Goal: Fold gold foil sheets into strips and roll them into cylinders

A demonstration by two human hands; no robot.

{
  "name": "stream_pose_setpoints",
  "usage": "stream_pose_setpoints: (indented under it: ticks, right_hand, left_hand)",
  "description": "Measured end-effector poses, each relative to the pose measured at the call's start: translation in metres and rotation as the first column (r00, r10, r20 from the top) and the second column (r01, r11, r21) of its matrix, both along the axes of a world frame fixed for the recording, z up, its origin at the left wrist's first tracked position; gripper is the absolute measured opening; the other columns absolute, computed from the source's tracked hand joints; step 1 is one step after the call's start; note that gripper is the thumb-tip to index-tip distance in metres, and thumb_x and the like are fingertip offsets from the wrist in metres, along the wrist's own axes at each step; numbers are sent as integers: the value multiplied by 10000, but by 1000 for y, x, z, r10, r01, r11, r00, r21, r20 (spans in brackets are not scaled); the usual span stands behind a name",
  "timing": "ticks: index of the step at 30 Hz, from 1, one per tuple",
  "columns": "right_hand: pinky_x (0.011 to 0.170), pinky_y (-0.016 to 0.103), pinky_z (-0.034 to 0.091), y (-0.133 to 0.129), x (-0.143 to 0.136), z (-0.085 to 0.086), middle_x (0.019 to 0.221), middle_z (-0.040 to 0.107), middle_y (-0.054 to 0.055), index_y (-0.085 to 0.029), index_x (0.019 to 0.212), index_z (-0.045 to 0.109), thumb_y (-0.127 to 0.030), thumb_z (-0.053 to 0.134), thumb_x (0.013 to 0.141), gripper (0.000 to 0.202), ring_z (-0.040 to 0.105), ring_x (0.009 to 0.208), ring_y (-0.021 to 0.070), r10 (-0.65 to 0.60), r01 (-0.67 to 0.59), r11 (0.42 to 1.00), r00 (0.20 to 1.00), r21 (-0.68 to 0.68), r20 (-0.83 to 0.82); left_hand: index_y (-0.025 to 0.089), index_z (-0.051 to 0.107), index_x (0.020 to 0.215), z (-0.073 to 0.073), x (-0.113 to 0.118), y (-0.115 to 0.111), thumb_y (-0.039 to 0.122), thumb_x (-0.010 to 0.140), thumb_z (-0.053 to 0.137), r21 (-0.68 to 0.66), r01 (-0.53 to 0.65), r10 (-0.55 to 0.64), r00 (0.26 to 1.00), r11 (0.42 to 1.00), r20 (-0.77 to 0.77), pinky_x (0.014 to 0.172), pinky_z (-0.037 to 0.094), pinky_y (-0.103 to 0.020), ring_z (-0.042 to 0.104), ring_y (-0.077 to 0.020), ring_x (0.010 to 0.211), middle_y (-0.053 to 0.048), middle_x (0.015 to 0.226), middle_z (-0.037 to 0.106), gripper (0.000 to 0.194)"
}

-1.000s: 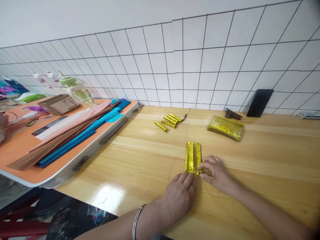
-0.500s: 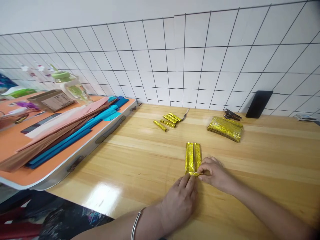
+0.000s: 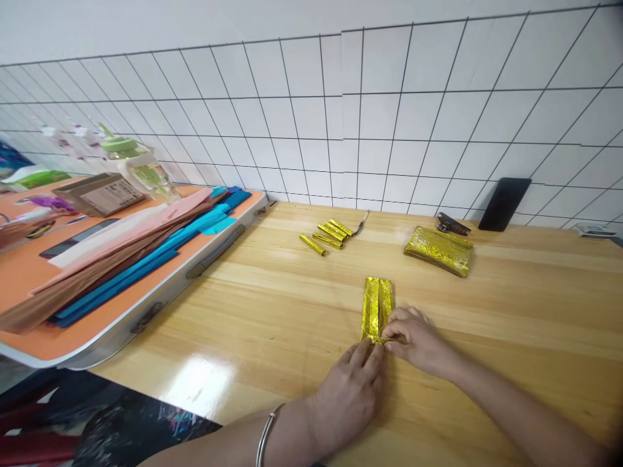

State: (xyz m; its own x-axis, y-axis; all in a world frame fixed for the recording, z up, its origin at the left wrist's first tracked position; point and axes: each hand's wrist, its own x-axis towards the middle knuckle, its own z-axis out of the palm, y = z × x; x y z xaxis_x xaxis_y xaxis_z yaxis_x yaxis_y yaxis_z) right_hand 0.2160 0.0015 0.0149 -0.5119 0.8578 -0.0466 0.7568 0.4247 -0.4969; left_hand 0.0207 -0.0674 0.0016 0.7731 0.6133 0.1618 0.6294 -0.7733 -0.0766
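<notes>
A sheet of gold foil paper (image 3: 370, 305) lies on the wooden table, its long sides folded in so that they meet along a middle slit. At its near edge my left hand (image 3: 348, 395) presses down with fingers bent and close together, a silver bangle on its wrist. My right hand (image 3: 418, 340) pinches the near right corner between thumb and forefinger; its other fingers are curled. The fingertips partly hide the near edge. Beyond lie several small rolled gold foil pieces (image 3: 328, 243) and, to the right, a stack of gold foil sheets (image 3: 438, 253).
A black hair clip (image 3: 452, 224) sits behind the stack. Against the tiled wall leans a black phone-like slab (image 3: 505, 204). On the left, an orange-topped board (image 3: 195, 256) carries strips of coloured paper (image 3: 141, 259), a cardboard box (image 3: 100, 193) and a green-lidded bottle (image 3: 146, 172).
My right fingertips have shifted slightly left at the near edge, and the folded flap there looks pressed flatter. My left hand has barely moved.
</notes>
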Motion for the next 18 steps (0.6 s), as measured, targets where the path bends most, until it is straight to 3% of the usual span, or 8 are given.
stream_pose_setpoints:
  ticks: [8,18]
  right_hand:
    - [760,353,335,-2,-2,1,848,581,3,-272,770,633,-217,588,735,79,462,885,211,0,-1,999,1000,40,28]
    - [781,343,356,4,2,0,838,608,-7,-254,772,611,-231,596,754,33,502,858,192,12,-11,1000,998,15,-68]
  left_hand:
    - [120,556,1186,0,0,0,246,923,387,6,3,-3,1000,1000,4,967,387,-394,419,-294,1220,-129,1374,421,337]
    - [127,547,1199,3,1,0,245,922,390,-13,-6,6,1000,1000,-16,975,380,-385,420,-280,1222,-131,1355,437,339]
